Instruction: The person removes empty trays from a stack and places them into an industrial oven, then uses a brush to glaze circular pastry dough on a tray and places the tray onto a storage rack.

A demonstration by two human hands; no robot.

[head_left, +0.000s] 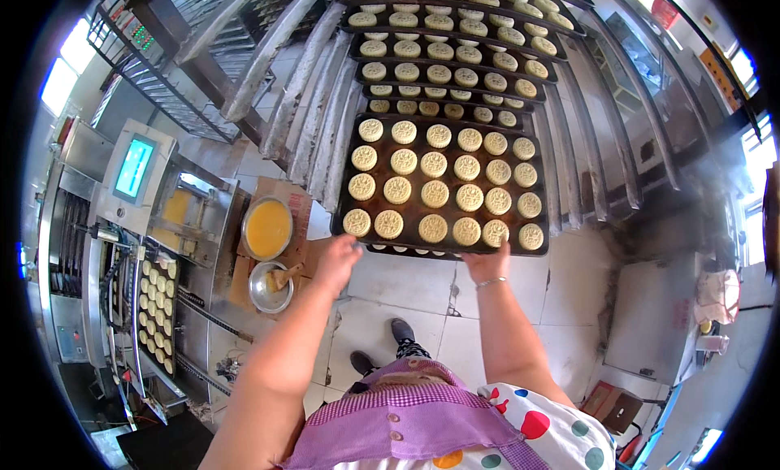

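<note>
A dark baking tray (414, 212) carries rows of round, pale mooncakes (435, 194) with patterns pressed into their tops. It sits partly in the metal rack in front of me, with its near edge sticking out toward me. At the tray's near left corner, my left hand (338, 263) is closed on the rim. My right hand (490, 263) grips the near edge farther right, thumb on top by a mooncake and the other fingers hidden underneath. Part of another tray shows just below this one.
More loaded trays (439, 60) fill the rack above, between slanted metal rails (317, 112). To the left stand a bowl of yellow liquid (268, 228), a metal bowl with a brush (270, 287), and a machine with a screen (134, 169) and another tray of mooncakes (158, 311).
</note>
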